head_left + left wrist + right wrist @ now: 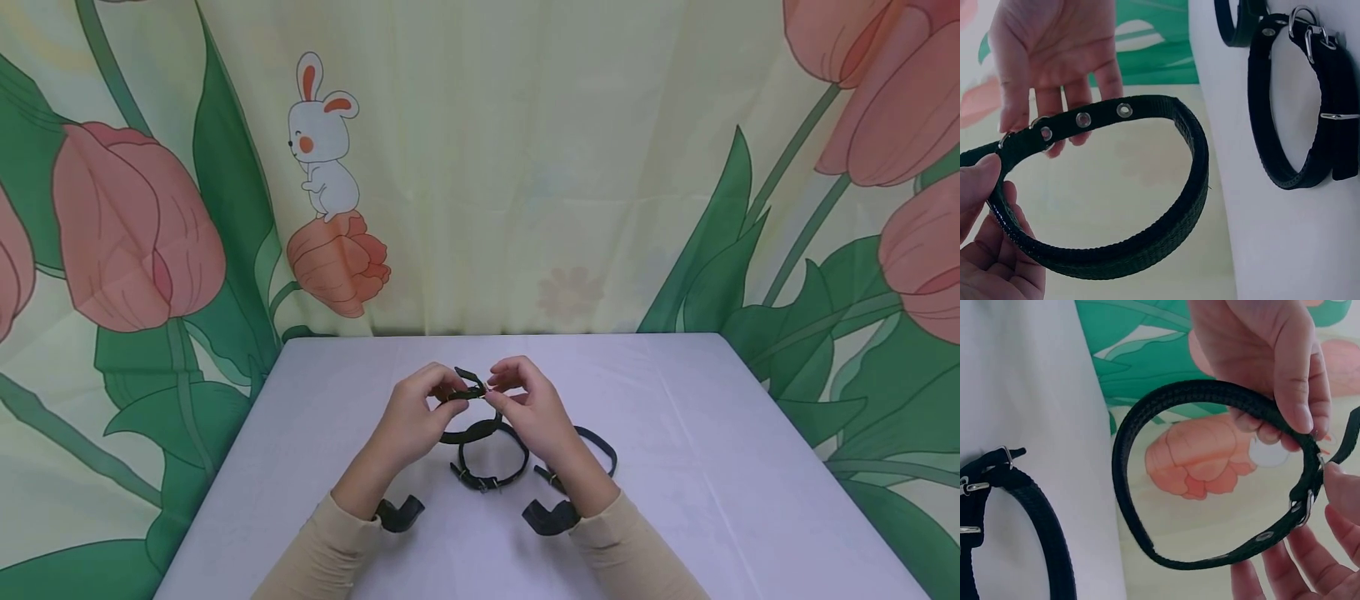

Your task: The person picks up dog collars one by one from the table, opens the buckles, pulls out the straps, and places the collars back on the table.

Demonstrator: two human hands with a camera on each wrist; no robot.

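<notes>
I hold a dark dog collar between both hands, near the middle of the head view, above the table. My left hand pinches its band from the left, thumb on one side and fingers bent behind it; the grip is narrow, with only the band in it. My right hand comes in from the right with a light pinch of thumb and fingertips where the strap runs through its metal fittings. The collar's loop hangs below my fingers, and the loose strap end sticks out at the right edge of the right wrist view. A metal loop shows on the band near it. In the left wrist view, eyelets line the strap just in front of my right fingers.

A second collar lies on the table, below the middle of the head view, closed into a ring. A third collar lies to its right, partly hidden by my right forearm. Behind the table hangs a curtain printed with tulips, and with a white rabbit at upper left.
</notes>
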